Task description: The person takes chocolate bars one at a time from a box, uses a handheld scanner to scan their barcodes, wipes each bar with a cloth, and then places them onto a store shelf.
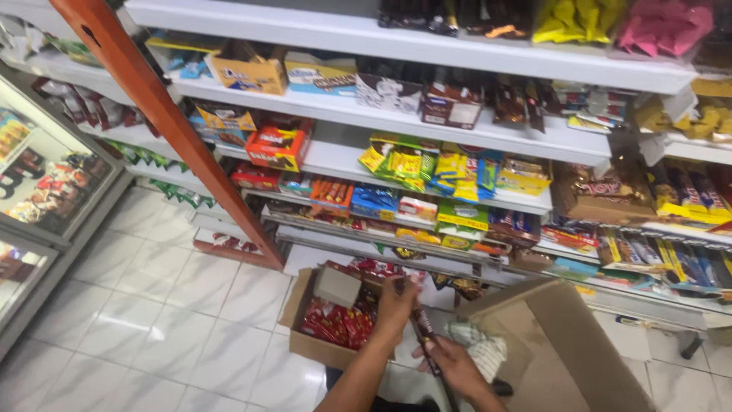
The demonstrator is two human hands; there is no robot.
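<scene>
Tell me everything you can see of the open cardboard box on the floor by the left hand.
The open brown cardboard box sits on the white tiled floor below the shelves. Its flaps are folded out, one standing up at the back. Inside lie many small shiny red packets, loosely piled. The left hand hovers over its right edge; whether it touches is unclear. A larger empty-looking cardboard box stands to its right.

— What is filling the white shelves?
— Boxes and packets of snacks are sitting in rows, yellow and pink bags lying on top.
— And at the left?
— An orange post is leaning across, a glass-fronted cabinet is standing beside the white tiled floor.
</scene>
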